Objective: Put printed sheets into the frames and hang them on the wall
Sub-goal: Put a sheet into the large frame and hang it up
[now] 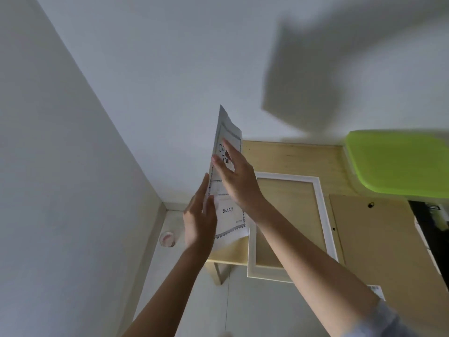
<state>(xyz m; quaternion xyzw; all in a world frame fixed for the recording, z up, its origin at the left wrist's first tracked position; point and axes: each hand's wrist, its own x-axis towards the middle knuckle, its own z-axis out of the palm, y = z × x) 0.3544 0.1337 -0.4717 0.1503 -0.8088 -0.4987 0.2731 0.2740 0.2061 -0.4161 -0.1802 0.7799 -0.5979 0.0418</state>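
Nearest, the white frame (251, 251) lies flat on the surface (291, 154), and its near end appears to jut past the near edge. A sweep of a forearm on the way down could tip it to the floor.

Just left of it and above, both hands hold the printed sheet (228, 212) upright in the air. The left hand (199, 215) lies with straight fingers along the sheet's left side. The right hand (239, 176) presses spread, straight fingers on the printed face. Neither hand plainly pinches the paper, so I judge the hold weak: ease the palms apart and the sheet slides down. Push them together and it buckles or creases, and its top corner already bends over.

To the right lies the backing board (376, 239), apart from the frame; it has yet to go on. Farther right, a green lid (398, 161) crowds the surface, leaving little room to lay the sheet flat.
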